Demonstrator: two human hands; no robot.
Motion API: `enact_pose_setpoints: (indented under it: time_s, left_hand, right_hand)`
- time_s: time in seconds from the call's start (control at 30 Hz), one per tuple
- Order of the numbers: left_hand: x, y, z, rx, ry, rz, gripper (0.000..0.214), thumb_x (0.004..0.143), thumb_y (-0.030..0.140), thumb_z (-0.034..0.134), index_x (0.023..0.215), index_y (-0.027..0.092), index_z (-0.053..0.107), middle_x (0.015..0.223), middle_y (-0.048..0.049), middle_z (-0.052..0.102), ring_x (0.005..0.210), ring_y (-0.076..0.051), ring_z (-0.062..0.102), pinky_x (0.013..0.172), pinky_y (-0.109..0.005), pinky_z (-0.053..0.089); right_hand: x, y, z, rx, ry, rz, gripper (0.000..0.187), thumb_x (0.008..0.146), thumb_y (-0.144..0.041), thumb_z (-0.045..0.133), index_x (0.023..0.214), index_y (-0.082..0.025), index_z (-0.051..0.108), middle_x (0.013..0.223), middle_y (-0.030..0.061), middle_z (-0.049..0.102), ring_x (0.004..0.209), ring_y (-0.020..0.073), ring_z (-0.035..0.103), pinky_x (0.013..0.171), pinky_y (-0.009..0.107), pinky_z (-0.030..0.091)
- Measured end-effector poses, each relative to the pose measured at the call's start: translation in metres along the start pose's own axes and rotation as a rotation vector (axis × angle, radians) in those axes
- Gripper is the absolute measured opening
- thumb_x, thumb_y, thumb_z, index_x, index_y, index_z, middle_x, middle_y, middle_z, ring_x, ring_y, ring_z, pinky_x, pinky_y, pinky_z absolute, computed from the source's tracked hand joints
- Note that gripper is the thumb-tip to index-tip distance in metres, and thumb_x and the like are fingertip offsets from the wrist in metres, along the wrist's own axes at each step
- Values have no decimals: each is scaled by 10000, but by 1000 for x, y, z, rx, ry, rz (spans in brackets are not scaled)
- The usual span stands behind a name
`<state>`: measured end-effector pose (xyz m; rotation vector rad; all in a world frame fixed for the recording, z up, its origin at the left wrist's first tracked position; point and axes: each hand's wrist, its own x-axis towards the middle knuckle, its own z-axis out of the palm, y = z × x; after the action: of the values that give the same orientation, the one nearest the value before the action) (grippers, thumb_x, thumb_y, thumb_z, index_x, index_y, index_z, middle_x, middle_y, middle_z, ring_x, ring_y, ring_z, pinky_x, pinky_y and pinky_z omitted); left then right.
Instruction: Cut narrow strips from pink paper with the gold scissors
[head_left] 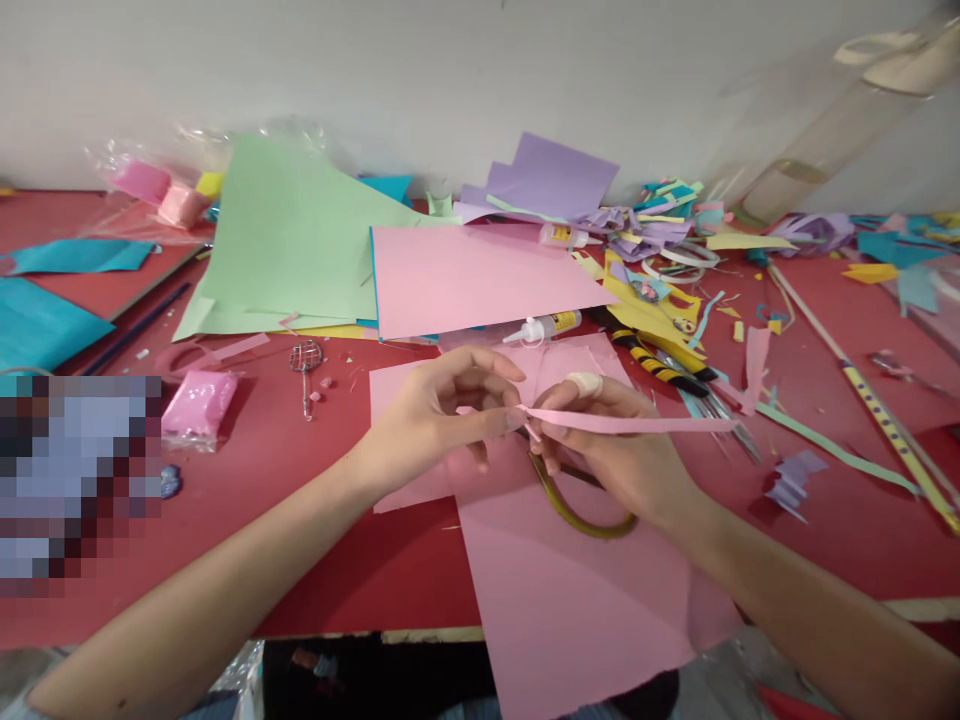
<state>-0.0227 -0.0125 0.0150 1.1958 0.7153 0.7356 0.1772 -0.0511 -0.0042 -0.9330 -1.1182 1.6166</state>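
A narrow pink paper strip (637, 424) runs rightward from between my two hands, its far end free in the air. My left hand (439, 410) is closed, thumb and forefinger pinching the strip's left end. My right hand (619, 435), with a white wrap (585, 384) round one finger, grips that same end from the other side. A short bit of pink paper hangs down between the fingertips, partly hidden. Below the right hand shows an olive-gold ring (589, 522), its upper part covered by the hand. Large pink paper sheets (570, 600) lie underneath.
Behind are a green sheet (289, 240), a pink sheet (480, 275) and a glue bottle (544, 328). Yellow-black handled tools (652, 358) lie to the right, near paper scraps. A small whisk-like wire tool (305, 365) and a pink clay packet (200, 408) sit left.
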Motion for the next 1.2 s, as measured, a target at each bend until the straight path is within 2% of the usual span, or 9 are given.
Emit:
enact_pose_setpoints:
  time_s: [0.13, 0.27, 0.4, 0.57, 0.7, 0.83, 1.0, 1.07, 1.2]
  left_hand:
    - [1, 0, -2, -36, -28, -17, 230, 823, 214, 728, 1014, 188, 602, 836, -14, 626, 669, -108, 614, 493, -182, 573]
    - [2, 0, -5, -49, -73, -51, 251, 801, 201, 746, 1009, 183, 605, 830, -18, 624, 699, -121, 624, 493, -179, 570]
    - [3, 0, -9, -84, -153, -117, 270, 792, 168, 736, 1031, 180, 610, 875, -32, 632, 731, -131, 646, 502, -177, 571]
    - [4, 1, -11, -81, -188, -175, 280, 770, 183, 750, 1019, 167, 623, 814, -26, 652, 624, -94, 603, 489, -169, 556]
    - [4, 2, -9, -31, -136, -202, 199, 792, 224, 737, 956, 153, 650, 795, -29, 643, 627, -91, 599, 506, -164, 556]
    - [4, 0, -6, 19, -70, -159, 116, 810, 250, 726, 871, 159, 688, 748, -8, 621, 614, -86, 588, 522, -173, 558]
    - [3, -2, -3, 87, -19, -116, 86, 825, 236, 696, 872, 165, 688, 815, -20, 639, 692, -111, 598, 554, -201, 579]
    - [3, -2, -1, 128, -6, -114, 83, 821, 226, 689, 875, 163, 685, 824, -22, 630, 717, -119, 596, 566, -208, 585]
    - [3, 0, 3, 147, 21, -108, 110, 818, 250, 694, 862, 152, 671, 797, -18, 616, 734, -130, 597, 552, -203, 576]
  right_hand:
    - [-2, -1, 0, -65, -25, -74, 224, 740, -180, 818, 920, -271, 722, 801, 4, 698, 710, 151, 642, 549, 260, 539]
    - [-2, 2, -5, -38, -44, -69, 73, 811, -205, 756, 848, -267, 767, 831, 21, 688, 643, 138, 619, 459, 242, 488]
    - [0, 2, -9, -1, -78, -47, 99, 813, -185, 753, 866, -266, 774, 974, 27, 681, 607, 111, 603, 482, 256, 497]
    - [0, 0, -9, -32, -32, -39, 70, 804, -187, 763, 832, -243, 732, 896, 5, 684, 560, 100, 597, 504, 258, 507]
    - [-4, 0, -2, -147, 130, -54, 105, 784, -222, 787, 850, -243, 708, 821, 4, 689, 580, 125, 621, 505, 259, 520]
    - [-6, -2, 5, -223, 263, -125, 130, 786, -258, 788, 876, -263, 695, 770, -6, 691, 596, 133, 635, 499, 248, 524]
    - [-4, 0, 4, -378, 203, -84, 149, 795, -315, 781, 914, -259, 711, 813, 7, 707, 718, 152, 659, 588, 256, 531]
    - [-3, 3, 3, -423, 199, -82, 100, 824, -331, 755, 862, -250, 709, 770, 5, 701, 717, 152, 652, 601, 258, 520]
    - [-4, 7, 3, -408, 221, -70, 152, 854, -368, 721, 821, -226, 678, 734, 5, 687, 662, 138, 622, 579, 253, 494]
